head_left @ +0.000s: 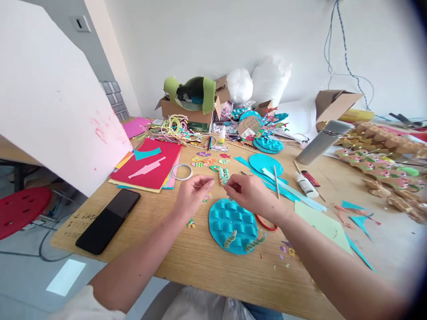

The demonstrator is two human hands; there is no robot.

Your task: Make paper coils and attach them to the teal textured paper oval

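Note:
My left hand [195, 193] is raised over the table with thumb and fingertips pinched together; whatever it may hold is too small to make out. Close by on the right, my right hand [247, 191] is curled closed, its fingertips largely hidden. Just beyond and between them are green and pink wavy pieces [223, 174], and I cannot tell whether the right fingers touch them. Below the hands lies a round blue woven paper disc [230, 224] with two twisted green strips [230, 240] near its front edge. Small fish cutouts [202, 163] lie beyond the left hand.
A black phone [108, 221] and stacked coloured paper [147, 164] are at left, with a tape roll [182, 171]. At right are a blue disc [265, 164], a glue bottle [307, 184], a grey flask [323, 142] and paper scraps. A cardboard box [187, 110] stands at the back.

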